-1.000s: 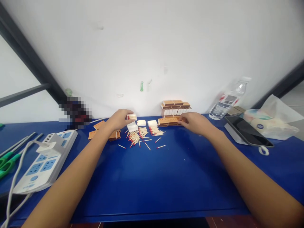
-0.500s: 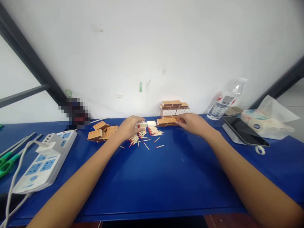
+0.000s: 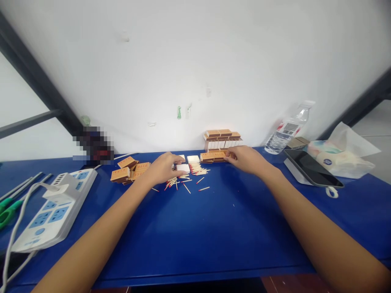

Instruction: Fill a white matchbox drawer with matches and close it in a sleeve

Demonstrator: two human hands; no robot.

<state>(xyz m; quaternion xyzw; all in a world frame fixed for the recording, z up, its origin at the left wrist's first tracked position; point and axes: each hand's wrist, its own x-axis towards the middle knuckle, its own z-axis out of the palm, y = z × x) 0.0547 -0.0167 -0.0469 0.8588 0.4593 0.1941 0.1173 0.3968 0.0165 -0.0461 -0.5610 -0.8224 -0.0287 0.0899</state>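
Observation:
My left hand [image 3: 161,167] lies over a scatter of loose red-tipped matches [image 3: 186,179] on the blue table, its fingers curled around a white matchbox tray [image 3: 183,167]. Another white tray [image 3: 193,159] sits just behind. My right hand [image 3: 244,159] rests at the right end of a low row of brown matchboxes [image 3: 213,156], fingers pinched on the end box. Behind that row stands a neat stack of matchboxes [image 3: 222,139] against the wall. A loose heap of brown matchbox sleeves [image 3: 130,170] lies left of my left hand.
A white and blue power strip [image 3: 51,207] with a cable lies at the left, green-handled scissors [image 3: 7,207] beside it. At the right are a water bottle [image 3: 285,131], a dark tablet [image 3: 311,167] and a plastic bag [image 3: 345,152]. The white wall rises directly behind.
My left hand came down from holding a filled tray in the air and moved right onto the matches, now at a white tray. My right hand stayed at the matchbox row.

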